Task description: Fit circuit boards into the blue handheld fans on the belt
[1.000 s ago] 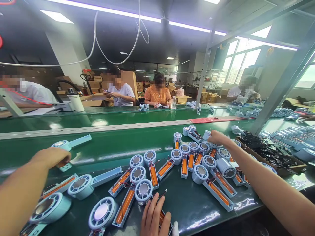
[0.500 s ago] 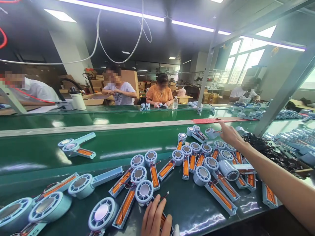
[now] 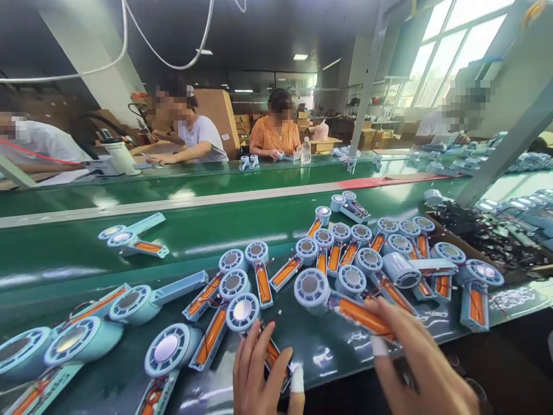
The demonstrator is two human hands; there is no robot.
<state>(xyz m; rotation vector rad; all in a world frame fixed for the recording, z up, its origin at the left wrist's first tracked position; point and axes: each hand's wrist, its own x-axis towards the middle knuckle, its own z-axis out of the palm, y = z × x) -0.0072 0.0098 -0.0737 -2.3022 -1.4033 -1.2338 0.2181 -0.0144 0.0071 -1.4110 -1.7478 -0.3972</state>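
My left hand (image 3: 257,377) rests at the near edge on the orange-battery handle of a light-blue handheld fan unit (image 3: 242,311), fingers curled over it, with a white finger cot on the thumb. My right hand (image 3: 421,369) grips the open handle of another fan unit (image 3: 311,287). That unit's round head points left and lies just above the green table surface (image 3: 328,351). Its orange battery and wires show. A white cot covers one right finger.
Several more fan units (image 3: 358,242) lie in rows ahead, others at the left (image 3: 82,340). Two units (image 3: 125,239) sit on the green conveyor belt (image 3: 216,230). A cardboard tray of black parts (image 3: 484,236) stands at right beside a slanted metal post (image 3: 505,155). People (image 3: 276,132) work across the belt.
My right hand pulled back from the far units to the near edge and now holds a fan unit. An arm at the far left left the view, with a unit lying on the belt.
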